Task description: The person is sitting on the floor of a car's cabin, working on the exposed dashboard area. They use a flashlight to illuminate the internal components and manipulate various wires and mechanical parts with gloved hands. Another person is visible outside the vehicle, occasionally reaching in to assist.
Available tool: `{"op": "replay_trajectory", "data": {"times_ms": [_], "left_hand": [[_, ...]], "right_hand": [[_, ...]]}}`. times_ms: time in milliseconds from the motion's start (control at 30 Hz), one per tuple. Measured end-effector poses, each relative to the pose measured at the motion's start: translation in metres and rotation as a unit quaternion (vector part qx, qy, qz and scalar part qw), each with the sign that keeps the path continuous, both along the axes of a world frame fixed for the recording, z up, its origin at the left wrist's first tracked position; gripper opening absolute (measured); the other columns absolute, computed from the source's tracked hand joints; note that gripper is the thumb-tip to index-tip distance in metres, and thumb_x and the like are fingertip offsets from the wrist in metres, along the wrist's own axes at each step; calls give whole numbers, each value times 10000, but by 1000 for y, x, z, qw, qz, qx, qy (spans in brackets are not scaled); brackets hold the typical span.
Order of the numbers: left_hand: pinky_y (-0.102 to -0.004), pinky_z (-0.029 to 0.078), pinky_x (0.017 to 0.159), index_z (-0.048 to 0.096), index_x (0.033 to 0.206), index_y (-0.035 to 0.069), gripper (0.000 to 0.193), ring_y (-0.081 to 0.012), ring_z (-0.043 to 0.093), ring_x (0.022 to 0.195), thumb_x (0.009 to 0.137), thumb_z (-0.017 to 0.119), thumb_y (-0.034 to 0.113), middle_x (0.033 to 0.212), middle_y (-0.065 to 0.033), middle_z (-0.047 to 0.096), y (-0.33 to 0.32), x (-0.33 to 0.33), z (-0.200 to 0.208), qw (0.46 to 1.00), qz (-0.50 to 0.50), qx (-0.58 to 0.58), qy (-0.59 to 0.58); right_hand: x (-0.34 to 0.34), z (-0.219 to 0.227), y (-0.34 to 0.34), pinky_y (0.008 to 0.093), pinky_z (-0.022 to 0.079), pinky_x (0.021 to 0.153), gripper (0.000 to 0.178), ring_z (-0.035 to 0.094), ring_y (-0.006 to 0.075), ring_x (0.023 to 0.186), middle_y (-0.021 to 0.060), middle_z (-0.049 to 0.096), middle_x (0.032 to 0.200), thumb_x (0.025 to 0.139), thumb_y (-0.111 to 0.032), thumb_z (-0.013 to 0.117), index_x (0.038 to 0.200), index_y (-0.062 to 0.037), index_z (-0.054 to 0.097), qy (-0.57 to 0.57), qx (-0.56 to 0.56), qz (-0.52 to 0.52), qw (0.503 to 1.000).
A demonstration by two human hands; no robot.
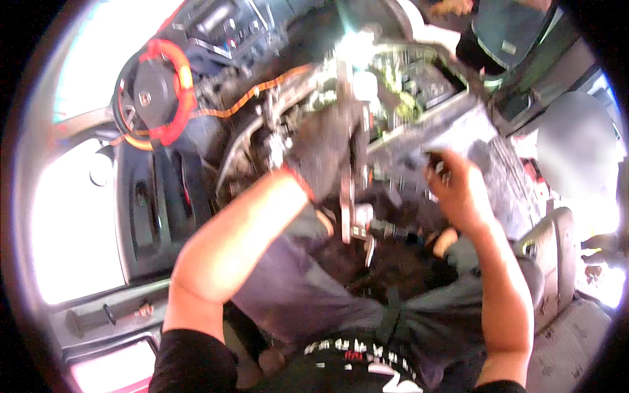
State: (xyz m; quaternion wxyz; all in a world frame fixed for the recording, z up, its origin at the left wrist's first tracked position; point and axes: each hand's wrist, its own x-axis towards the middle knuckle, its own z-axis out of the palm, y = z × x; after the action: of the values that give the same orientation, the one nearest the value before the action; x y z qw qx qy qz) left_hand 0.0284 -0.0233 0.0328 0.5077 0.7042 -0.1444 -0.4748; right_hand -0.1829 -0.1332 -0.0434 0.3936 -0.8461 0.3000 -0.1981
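My left hand (321,147), in a dark glove with a red cuff, is closed around a long narrow bar-shaped object (346,213) held upright over the open engine bay (393,98). Its exact kind is blurred. A bright light glares near the bar's upper end. My right hand (462,193) is bare and raised to the right of the bar, its fingers curled together. A small dark thing seems to show at its fingertips, too blurred to name. Below, between my knees, a tool with a dark shaft (393,229) lies near the bar's lower end.
A steering wheel with a red and orange cover (154,95) is at the upper left. From it an orange strap (262,88) runs to the engine bay. A grey seat (553,262) stands at the right, and a person (576,144) is beyond it. Dirty grey matting (504,170) lies right of the engine.
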Motion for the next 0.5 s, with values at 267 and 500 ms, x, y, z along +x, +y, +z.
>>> {"op": "replay_trajectory", "data": {"times_ms": [267, 500], "left_hand": [[-263, 485, 834, 611, 1224, 47, 309, -113, 601, 960, 998, 591, 256, 1053, -25, 644, 8, -5, -12, 984, -63, -138, -90], [-287, 501, 722, 596, 1097, 53, 185, -128, 613, 782, 1001, 580, 210, 920, -33, 636, 5, -5, -21, 968, -120, -138, -171]], "right_hand": [[-1, 2, -8, 391, 524, 650, 181, 648, 343, 735, 153, 629, 883, 862, -103, 682, 1031, -47, 646, -65, -1, 28, 997], [-7, 4, -19, 362, 519, 664, 163, 647, 308, 723, 147, 638, 891, 887, -110, 675, 1031, -35, 662, -87, 55, -10, 995]]}}
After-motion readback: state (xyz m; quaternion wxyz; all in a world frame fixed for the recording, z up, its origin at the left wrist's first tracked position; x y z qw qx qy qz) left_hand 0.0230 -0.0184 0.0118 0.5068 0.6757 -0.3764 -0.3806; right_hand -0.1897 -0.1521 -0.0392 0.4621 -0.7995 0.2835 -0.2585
